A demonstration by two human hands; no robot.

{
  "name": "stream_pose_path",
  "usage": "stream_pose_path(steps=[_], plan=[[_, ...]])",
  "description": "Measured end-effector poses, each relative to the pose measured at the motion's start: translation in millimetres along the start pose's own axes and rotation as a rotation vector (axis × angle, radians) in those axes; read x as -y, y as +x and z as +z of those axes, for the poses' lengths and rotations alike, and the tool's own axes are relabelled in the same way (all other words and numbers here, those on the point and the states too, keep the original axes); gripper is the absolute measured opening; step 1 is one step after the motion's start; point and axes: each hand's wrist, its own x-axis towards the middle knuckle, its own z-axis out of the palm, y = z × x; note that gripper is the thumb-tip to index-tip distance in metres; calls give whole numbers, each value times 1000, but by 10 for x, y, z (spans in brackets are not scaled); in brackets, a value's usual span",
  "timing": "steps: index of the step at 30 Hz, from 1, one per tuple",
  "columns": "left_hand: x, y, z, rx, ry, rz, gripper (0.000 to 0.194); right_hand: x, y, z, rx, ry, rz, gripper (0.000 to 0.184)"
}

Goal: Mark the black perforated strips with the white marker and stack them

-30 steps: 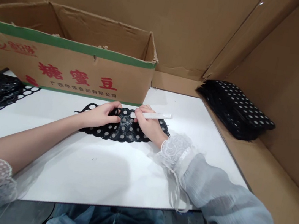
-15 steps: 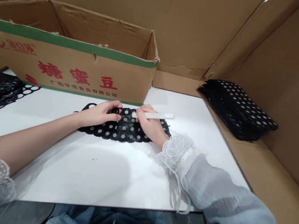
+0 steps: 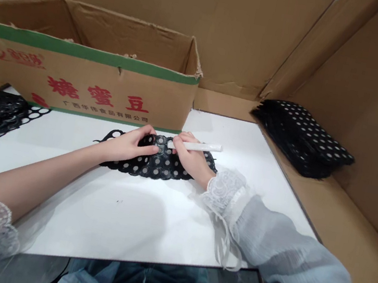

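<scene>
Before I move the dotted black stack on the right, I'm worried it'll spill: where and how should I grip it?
Probably clamp the dotted black stack at its near right end, coming from the front, thumb on top: it looks compact there, while layers splay at the far left end.

Your left forearm reaches in from the lower left, its hand [image 3: 133,144] low, thumb extended right and fingers curled. Your right hand [image 3: 190,156], facing it just beside, is closed in a pinching grip, wrist bent, forearm angling down to the lower right.
</scene>
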Motion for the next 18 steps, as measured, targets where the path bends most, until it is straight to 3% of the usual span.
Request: stream_pose_path(steps=[4, 10, 18], plan=[[-26, 25, 52, -73, -43, 20, 28, 18, -9, -4, -2, 5, 39, 34], [-73, 12, 47, -28, -35, -59, 22, 12, -32, 13, -26, 80, 108, 31], [-35, 22, 47, -10, -39, 5, 12, 55, -20, -5, -24, 52, 62, 35]])
